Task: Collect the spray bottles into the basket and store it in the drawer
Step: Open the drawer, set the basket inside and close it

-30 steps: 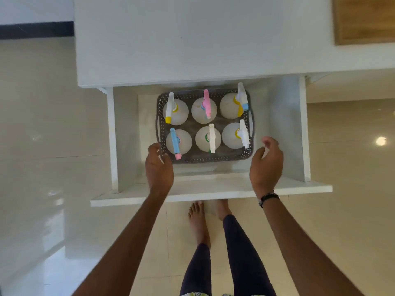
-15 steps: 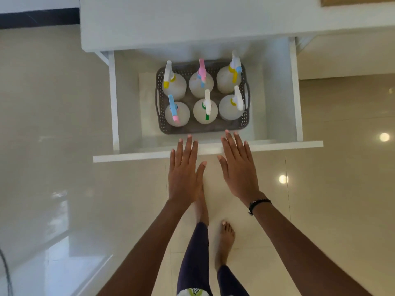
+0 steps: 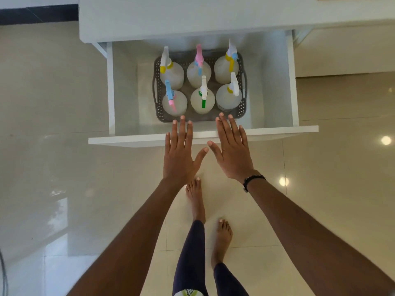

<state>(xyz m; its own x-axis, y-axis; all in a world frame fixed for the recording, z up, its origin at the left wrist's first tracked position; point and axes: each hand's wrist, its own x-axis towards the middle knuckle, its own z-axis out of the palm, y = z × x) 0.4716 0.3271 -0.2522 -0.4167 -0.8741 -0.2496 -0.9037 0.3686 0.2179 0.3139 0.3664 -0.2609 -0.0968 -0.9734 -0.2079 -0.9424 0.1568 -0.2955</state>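
Drawer (image 3: 203, 139) stands pulled out across the middle of the head view, its white front panel running left to right just below centre; inside, in the upper middle of the frame, sits the grey perforated basket (image 3: 242, 107), flat on the drawer floor and nearer the front than the back; six spray bottles (image 3: 202, 102) stand upright in it, two rows of three, triggers in yellow, pink, blue and green poking upward, so the collecting looks done and the basket looks stored; left hand (image 3: 179, 155) is flat, fingers straight and together, thumb splayed, holding nothing; right hand (image 3: 233, 153) mirrors it just beside, also flat and empty, a dark band at the wrist; both palms face the front panel with fingertips over its top edge, placed, I judge, to shove the drawer home with an even push so it does not skew; whether they actually touch the panel I cannot tell from above; white counter (image 3: 192, 18) overhangs along the top of the frame; bare feet and glossy floor tiles (image 3: 53, 167) fill the lower part.
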